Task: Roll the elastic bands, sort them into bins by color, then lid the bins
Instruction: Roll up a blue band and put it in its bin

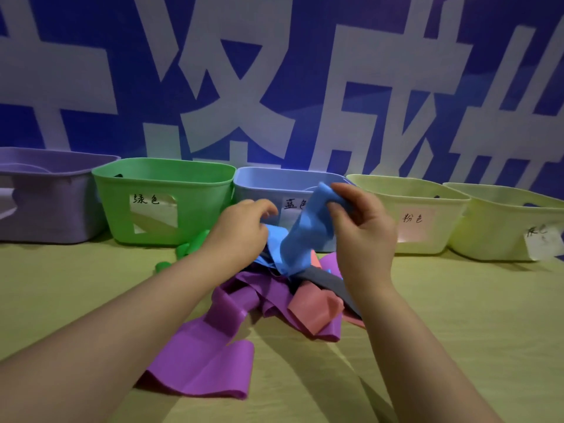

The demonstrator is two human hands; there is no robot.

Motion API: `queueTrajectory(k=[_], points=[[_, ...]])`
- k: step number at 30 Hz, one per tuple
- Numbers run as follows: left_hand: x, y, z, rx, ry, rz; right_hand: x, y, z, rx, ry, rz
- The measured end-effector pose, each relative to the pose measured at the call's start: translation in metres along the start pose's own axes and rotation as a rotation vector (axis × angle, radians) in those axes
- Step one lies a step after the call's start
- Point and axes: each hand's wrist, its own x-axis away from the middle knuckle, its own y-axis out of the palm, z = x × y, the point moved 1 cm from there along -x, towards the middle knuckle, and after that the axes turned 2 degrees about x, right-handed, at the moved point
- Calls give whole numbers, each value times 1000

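Note:
A tangled pile of flat elastic bands lies mid-table: a long purple band (pixel 207 358), a pink band (pixel 314 309), a dark grey band (pixel 323 277) and a green band (pixel 190 245) by the green bin. My right hand (pixel 363 236) pinches the top end of a blue band (pixel 308 236) and lifts it above the pile. My left hand (pixel 241 230) hovers with curled fingers over the lower blue fold; I cannot tell whether it grips it. Behind stand a purple bin (pixel 45 209), a green bin (pixel 164 178), a blue bin (pixel 268 184) and two pale yellow bins (pixel 406 190) (pixel 500 209).
The bins line the back of the yellow-green table (pixel 457 315) against a blue and white banner. Each bin front carries a handwritten label. No lids are in sight.

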Motion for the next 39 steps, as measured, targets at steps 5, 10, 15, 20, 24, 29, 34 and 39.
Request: queueTrajectory(k=[5,10,15,20,24,29,34,39], points=[[38,-23,27,367,122,249,10,11,-9,129,-112,-203],[57,-21,28,432,132,194,24,10,-14,103,-79,-301],[63,-12,24,459,60,172,38,5,-9,50,25,-353],[67,-13,15,316,117,224,40,6,-11,109,-25,-431],[68,-15,13,183,213,267,38,5,-14,174,-80,-453],[70,-16,16,168,246,295,35,0,-18,200,-117,-402],[70,-14,15,142,268,281,34,0,-20,265,-83,-413],[69,-9,13,119,294,279,31,-2,-21,346,-54,-474]])
